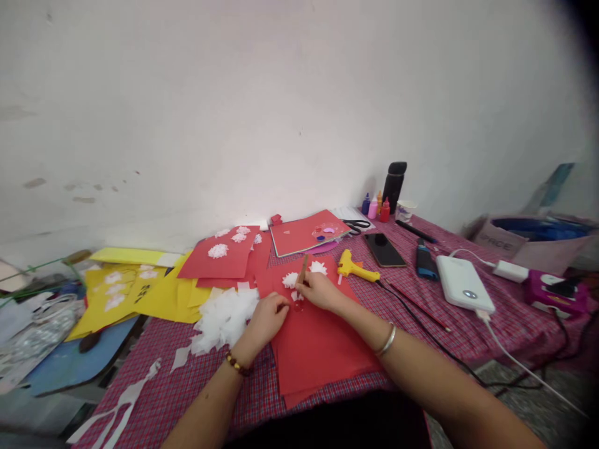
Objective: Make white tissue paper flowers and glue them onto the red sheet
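My right hand [318,290] grips a thin brown stick [303,269], held upright over a sheet of red paper [322,349]. Below its tip lie a small white tissue piece and a small clear round spot [298,305] on the red surface. My left hand [271,315] rests at the paper's left edge, fingers curled together; whether anything is between them is hidden. Two white tissue flowers, one on the left [290,280] and one on the right [319,267], sit near the paper's top. A heap of white tissue squares [224,321] lies beside my left hand.
A yellow glue gun [355,268] lies right of the paper, its black cord trailing. Farther right are a phone [384,249], a red pencil [421,307] and a white power bank [465,284]. Flowered red sheets [219,265], yellow papers [173,296] and scissors [358,225] also lie around.
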Tool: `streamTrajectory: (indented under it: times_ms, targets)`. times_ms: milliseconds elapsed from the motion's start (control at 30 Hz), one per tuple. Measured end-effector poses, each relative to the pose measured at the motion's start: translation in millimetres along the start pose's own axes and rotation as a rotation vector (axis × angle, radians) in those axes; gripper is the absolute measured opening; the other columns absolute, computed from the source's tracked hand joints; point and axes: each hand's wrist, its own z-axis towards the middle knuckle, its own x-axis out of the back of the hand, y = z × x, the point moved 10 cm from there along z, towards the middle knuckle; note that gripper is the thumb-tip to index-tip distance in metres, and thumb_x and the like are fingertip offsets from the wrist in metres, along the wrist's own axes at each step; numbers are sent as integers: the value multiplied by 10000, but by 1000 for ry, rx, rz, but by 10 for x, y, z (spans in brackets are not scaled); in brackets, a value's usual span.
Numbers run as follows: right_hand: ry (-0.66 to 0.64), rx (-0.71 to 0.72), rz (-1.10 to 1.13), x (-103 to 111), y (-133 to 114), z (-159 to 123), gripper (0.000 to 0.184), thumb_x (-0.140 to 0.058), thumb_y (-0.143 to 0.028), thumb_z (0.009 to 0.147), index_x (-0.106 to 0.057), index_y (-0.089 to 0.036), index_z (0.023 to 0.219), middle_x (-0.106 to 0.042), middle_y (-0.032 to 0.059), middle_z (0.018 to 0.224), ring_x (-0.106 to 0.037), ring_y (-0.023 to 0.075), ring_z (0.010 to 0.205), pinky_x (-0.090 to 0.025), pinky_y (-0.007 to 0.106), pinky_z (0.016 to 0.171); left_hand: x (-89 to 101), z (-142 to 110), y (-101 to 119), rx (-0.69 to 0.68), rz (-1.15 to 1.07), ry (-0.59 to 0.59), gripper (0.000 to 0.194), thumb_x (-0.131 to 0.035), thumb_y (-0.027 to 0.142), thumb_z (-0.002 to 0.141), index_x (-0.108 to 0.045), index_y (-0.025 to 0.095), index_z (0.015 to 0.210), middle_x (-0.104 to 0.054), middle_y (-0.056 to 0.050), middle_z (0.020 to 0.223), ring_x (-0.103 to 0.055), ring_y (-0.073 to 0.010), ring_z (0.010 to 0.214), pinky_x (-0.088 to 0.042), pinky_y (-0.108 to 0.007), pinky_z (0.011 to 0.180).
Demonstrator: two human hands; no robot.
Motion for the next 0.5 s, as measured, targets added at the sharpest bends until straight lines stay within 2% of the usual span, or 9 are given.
streamTrajectory:
  times_ms: [333,433,500]
  targets:
    - [59,-32,180,93,41,33,170,-489,-264,791,-551,-156,675,-559,3,596,-494,120,562,-339,217,530,42,-17,18,-17,-92,44,200,-465,113,755,-661,154,742,-645,-55,783,-573,-170,748,-414,-271,695]
    - [69,-22,222,125,2,17,216,-467,-308,799,-528,-160,654,-533,-3,580,-477,123,555,-346,229,533,213,-87,-16,18,-239,147,162,-497,137,750,-657,163,750,-650,-39,760,-576,-159,727,-419,-259,680]
    - [78,4,235,142,-40,-5,246,-454,-334,806,-513,-163,640,-537,3,591,-482,127,565,-352,238,544,455,-205,-97,54,-361,238,124,-524,161,749,-648,161,747,-644,-27,733,-573,-146,697,-422,-244,656]
